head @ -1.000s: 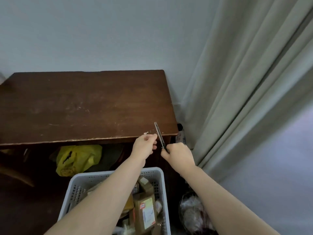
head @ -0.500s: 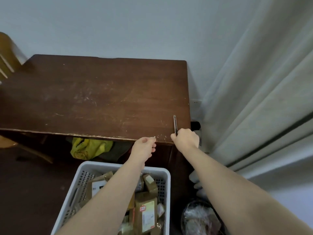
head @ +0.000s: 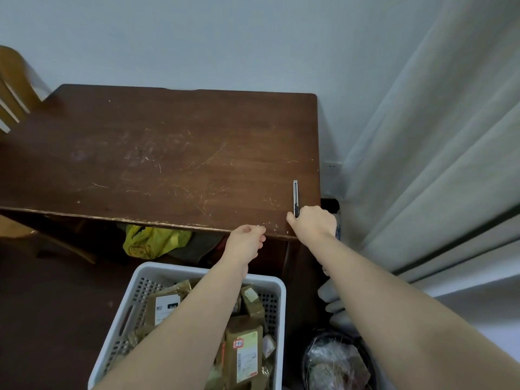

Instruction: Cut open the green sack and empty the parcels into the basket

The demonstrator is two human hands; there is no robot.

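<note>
A slim utility knife [head: 295, 197] lies on the brown table [head: 157, 161] near its front right corner, and my right hand [head: 313, 223] is closed around its near end. My left hand [head: 246, 242] hovers at the table's front edge with the fingers curled and nothing visible in them. Below my arms stands a white perforated basket [head: 274, 288] holding several brown parcels [head: 243, 353] with labels. A yellow-green sack [head: 153, 240] lies crumpled on the floor under the table.
A wooden chair [head: 12, 88] stands at the table's left end. Pale curtains [head: 439, 153] hang on the right. A dark bin with a clear plastic liner [head: 337, 361] sits right of the basket. The floor is dark brown.
My right hand has brought the knife from the air down flat onto the table near its right corner. The view has shifted right and closer. My left hand has stayed by the table edge.
</note>
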